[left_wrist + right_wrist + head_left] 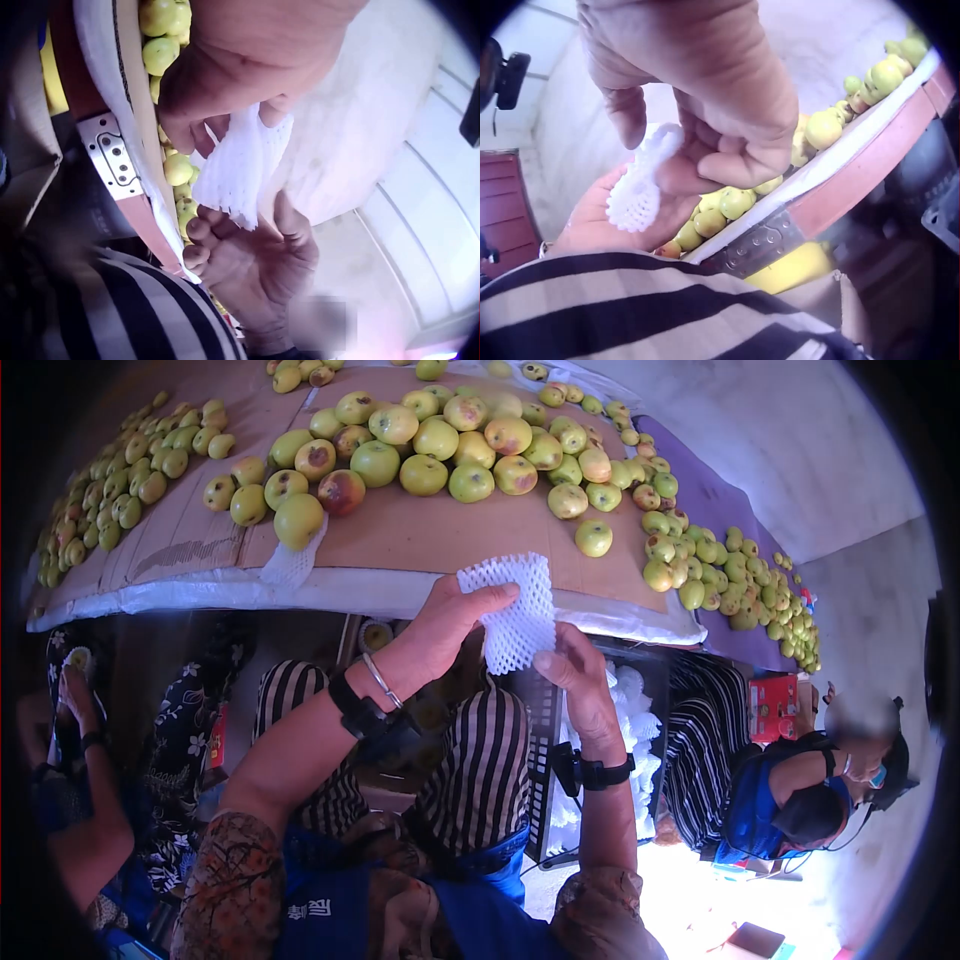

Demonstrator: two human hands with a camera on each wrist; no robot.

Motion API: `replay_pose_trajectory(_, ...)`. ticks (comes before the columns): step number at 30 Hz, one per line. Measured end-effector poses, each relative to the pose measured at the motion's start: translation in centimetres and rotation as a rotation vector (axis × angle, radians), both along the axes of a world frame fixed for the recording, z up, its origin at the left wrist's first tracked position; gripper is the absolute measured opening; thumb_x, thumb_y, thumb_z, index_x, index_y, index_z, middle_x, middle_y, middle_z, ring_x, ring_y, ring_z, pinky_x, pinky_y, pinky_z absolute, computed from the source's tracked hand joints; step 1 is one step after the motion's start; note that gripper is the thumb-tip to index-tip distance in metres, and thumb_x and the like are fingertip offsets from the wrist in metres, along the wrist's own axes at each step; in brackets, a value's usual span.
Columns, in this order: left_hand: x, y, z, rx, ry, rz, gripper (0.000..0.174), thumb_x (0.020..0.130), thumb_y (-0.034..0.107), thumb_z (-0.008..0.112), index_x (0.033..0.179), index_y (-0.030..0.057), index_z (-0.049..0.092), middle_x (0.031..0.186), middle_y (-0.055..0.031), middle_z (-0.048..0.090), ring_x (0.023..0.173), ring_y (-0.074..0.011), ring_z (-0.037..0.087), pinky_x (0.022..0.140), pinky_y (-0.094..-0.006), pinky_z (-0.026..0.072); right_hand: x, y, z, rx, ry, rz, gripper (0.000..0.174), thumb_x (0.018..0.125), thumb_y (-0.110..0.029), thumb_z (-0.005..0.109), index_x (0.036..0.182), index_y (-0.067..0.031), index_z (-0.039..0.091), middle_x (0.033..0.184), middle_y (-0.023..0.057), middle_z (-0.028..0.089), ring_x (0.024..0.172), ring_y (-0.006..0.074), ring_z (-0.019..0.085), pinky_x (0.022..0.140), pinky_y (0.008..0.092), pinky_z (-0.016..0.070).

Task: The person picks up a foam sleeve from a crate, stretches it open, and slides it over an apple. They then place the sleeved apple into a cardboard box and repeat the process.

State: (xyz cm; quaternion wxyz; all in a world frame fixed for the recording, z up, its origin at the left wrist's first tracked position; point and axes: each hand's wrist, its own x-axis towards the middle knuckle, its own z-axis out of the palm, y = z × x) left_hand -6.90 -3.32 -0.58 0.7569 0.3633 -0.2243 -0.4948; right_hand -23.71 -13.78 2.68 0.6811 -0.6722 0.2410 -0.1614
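Observation:
A white foam fruit net (515,615) hangs flattened between my two hands, above my lap at the table's front edge. My left hand (440,630) pinches its upper part, the thumb lying across the mesh. Seen in the left wrist view, the net (244,169) flares out below those fingers. My right hand (585,685) is at its lower right edge. In the left wrist view the right hand (259,270) has its palm turned up and the thumb apart from the fingers, the net's loose end between them. In the right wrist view the net (641,187) looks narrowed and twisted.
Yellow-green apples (435,440) are heaped on the cardboard-covered table (430,540). One apple (299,522) sits on another foam net (292,563) near the edge. A black crate (545,780) of white nets stands right of my knees. People sit on both sides.

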Motion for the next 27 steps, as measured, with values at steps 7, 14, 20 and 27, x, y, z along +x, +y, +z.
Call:
replay_pose_trajectory(7,-1.4,-0.1,0.5,-0.006,-0.365,0.082,0.035,0.101,0.023,0.055,0.127,0.0006,0.054,0.114,-0.0069,0.065,0.104,-0.0121,0.06,0.092,-0.0298,0.0488,2.9,1.3,0.2,0.195,0.054,0.145,0.046,0.079,-0.014,0.076,0.118,0.0028,0.058,0.1,0.0053,0.066,0.09,0.0126,0.063,0.08,0.0276,0.0503)
replay_pose_trajectory(14,-0.7,0.2,1.6,-0.128,-0.291,0.005,0.041,0.099,0.028,0.058,0.128,0.0007,0.05,0.11,-0.0126,0.066,0.102,-0.0159,0.063,0.091,-0.0305,0.0501,4.1,0.4,-0.1,0.218,0.084,0.247,0.034,0.085,-0.012,0.069,0.116,-0.0006,0.06,0.099,0.0023,0.065,0.088,0.009,0.06,0.077,0.024,0.0477)
replay_pose_trajectory(20,0.4,0.1,0.7,-0.001,-0.128,-0.001,0.034,0.097,0.023,0.061,0.12,-0.0002,0.055,0.1,-0.0087,0.067,0.094,-0.0151,0.065,0.081,-0.0262,0.0517,4.5,0.9,-0.9,0.067,0.082,0.313,0.026,0.083,-0.014,0.064,0.105,0.0001,0.064,0.088,0.0008,0.063,0.079,0.0098,0.059,0.072,0.0263,0.0479)
replay_pose_trajectory(27,0.2,0.4,1.8,-0.003,-0.022,0.052,0.026,0.099,0.029,0.058,0.104,0.003,0.056,0.082,-0.0084,0.064,0.082,-0.0181,0.064,0.085,-0.0332,0.0518,5.1,1.1,0.2,-0.053,0.269,0.51,0.023,0.082,-0.012,0.059,0.101,0.0013,0.058,0.082,0.0107,0.062,0.077,0.0225,0.062,0.071,0.0343,0.049)
